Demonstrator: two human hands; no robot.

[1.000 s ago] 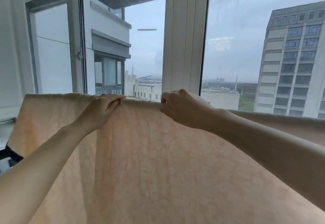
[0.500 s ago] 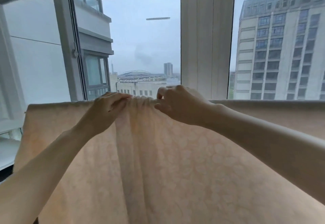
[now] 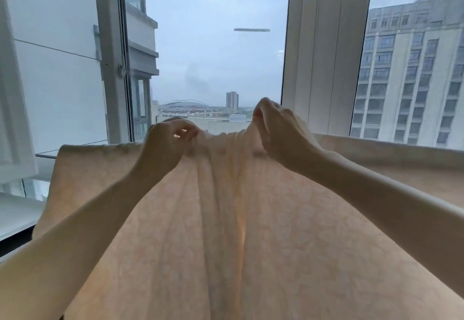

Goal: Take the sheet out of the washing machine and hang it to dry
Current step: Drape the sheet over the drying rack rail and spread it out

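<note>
A pale peach sheet [image 3: 226, 232] with a faint floral pattern hangs in front of me and fills the lower half of the view. Its top edge runs level from left to right, and whatever carries it is hidden under the cloth. My left hand [image 3: 167, 144] pinches the bunched top edge left of centre. My right hand [image 3: 281, 131] pinches a fold of the edge just right of centre and lifts it a little above the line. Gathered pleats run down the cloth between the two hands.
Directly behind the sheet is a large window with a thick white frame post [image 3: 324, 51] right of centre and a grey post [image 3: 110, 56] at the left. A white sill [image 3: 17, 211] sits low on the left. Tall buildings stand outside.
Both hands have drawn closer together along the top edge, bunching the cloth into pleats between them. My right hand now lifts its fold higher. The view has shifted to the left.
</note>
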